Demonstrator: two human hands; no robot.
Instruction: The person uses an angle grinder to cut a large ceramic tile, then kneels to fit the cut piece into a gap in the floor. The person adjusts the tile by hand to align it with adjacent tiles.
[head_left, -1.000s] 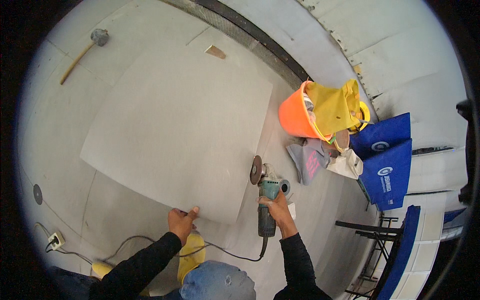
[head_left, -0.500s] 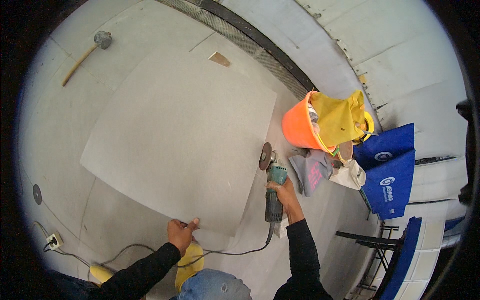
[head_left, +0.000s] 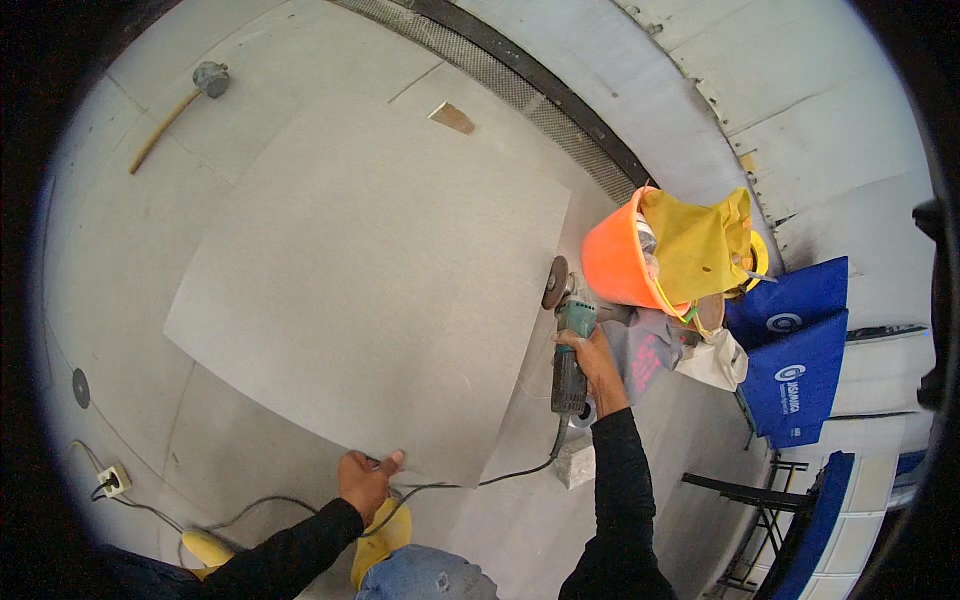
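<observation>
A large thin grey tile (head_left: 370, 280) lies before me, its near edge apparently raised a little off the floor. My left hand (head_left: 366, 480) grips this near edge, thumb on top and fingers curled at the rim. My right hand (head_left: 592, 362) is closed round the body of a green and black angle grinder (head_left: 570, 370). The grinder's brown disc (head_left: 555, 283) stands beside the tile's right edge; whether they touch I cannot tell. From the grinder's rear a dark cord (head_left: 520, 473) runs left past my left hand.
Right of the tile stands an orange bucket (head_left: 617, 255) with a yellow cloth (head_left: 700, 245). Blue bags (head_left: 795, 375) lean behind it. A small whitish block (head_left: 575, 463) sits by my right wrist. A mallet (head_left: 180, 115), a tile scrap (head_left: 452, 118), a loose disc (head_left: 81, 388) and a socket (head_left: 113, 480) lie around.
My right hand has carried the grinder farther away along the tile's right edge, uncovering more of the whitish block. My left hand keeps its hold. The whole view has shifted slightly.
</observation>
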